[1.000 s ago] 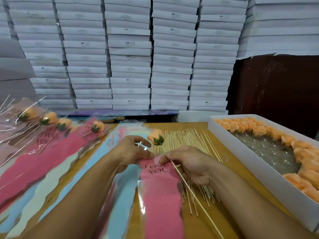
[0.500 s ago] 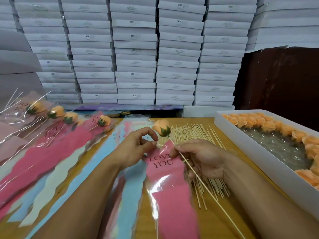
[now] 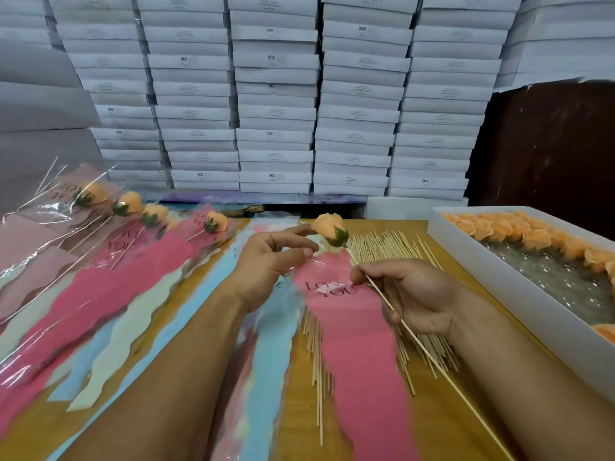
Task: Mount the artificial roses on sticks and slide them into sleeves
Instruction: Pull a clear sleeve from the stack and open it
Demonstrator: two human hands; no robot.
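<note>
An orange artificial rose with a green base sits on the tip of a long wooden stick. My right hand pinches that stick just below the flower. My left hand pinches the clear top edge of a pink "LOVE YOU" sleeve that lies under the stick. The rose hovers just above the sleeve's mouth, outside it. Behind my right hand is a pile of loose sticks.
Several sleeved roses lie fanned out at the left over pink, blue and cream sleeves. A white box holding orange rose heads stands at the right. Stacked white boxes wall off the back of the wooden table.
My left hand has lifted the sleeve's top edge and opened its fingers wider. The rose on its stick has shifted slightly up and right with my right hand.
</note>
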